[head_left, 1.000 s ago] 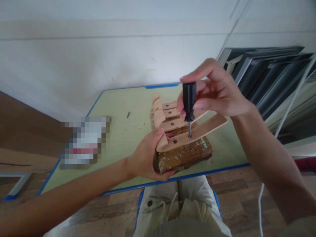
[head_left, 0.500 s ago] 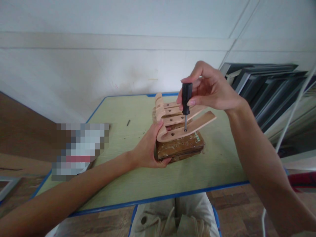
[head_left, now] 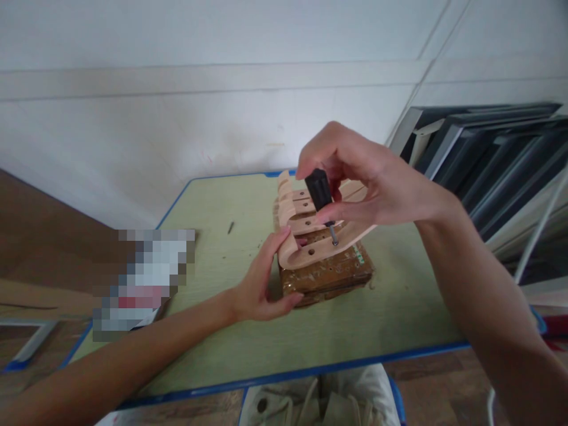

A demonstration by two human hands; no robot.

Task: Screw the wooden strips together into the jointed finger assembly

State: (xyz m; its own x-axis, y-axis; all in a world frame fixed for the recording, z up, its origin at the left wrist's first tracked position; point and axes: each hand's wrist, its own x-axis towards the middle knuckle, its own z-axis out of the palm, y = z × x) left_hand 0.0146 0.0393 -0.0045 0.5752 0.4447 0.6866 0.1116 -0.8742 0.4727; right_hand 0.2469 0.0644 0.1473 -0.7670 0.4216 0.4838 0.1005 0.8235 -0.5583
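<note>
My right hand point(head_left: 355, 177) grips a black-handled screwdriver point(head_left: 319, 190) between thumb and fingers. The screwdriver leans, its tip down at a hole in the near slat of a light wooden piece point(head_left: 293, 260). That piece has several curved slats with holes, joined at a bent left end. It lies on a brown taped cardboard box point(head_left: 328, 275). My left hand point(head_left: 266, 284) is closed around the left side, fingers on the bent wooden end and thumb against the box. Part of the slats is hidden behind my right hand.
The box stands on a pale table point(head_left: 213, 201) with a blue edge. A small dark metal bit point(head_left: 231, 227) lies left of the box, and a blurred-out white packet point(head_left: 151, 278) lies farther left. Dark framed panels point(head_left: 488, 148) lean against the wall at right.
The screwdriver was nearly upright and now tilts, its handle leaning left. My right hand has come lower and leftward with it. My left hand still holds the wood and box.
</note>
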